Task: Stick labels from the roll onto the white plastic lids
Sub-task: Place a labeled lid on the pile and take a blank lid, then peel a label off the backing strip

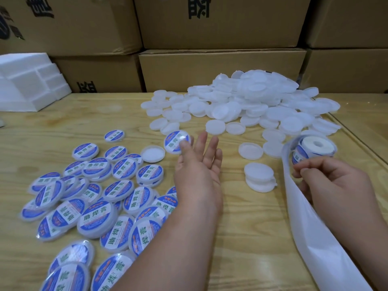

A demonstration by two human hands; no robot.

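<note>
A good share of the work is judged done, yet the larger share remains. A spread of labelled lids (98, 208), each bearing a blue and white round label, is seen on the wooden table (241, 238) at about eight o'clock from the frame's centre. A much larger heap of bare white plastic lids (252, 97) is piled at about one o'clock, with a few strays lying nearer, among them a small stack of blank lids (260, 179) between the hands. The left hand (199, 162) is held with fingers straight and apart, and one freshly labelled lid (176, 141) is seen at its fingertips; whether it is touched or already released cannot be told. The label roll (312, 149) is at three o'clock, and its edge is pinched by the right hand (333, 185), whose fingers are curled together on it. A long tail of spent white backing strip (310, 227) is trailed toward five o'clock.
</note>
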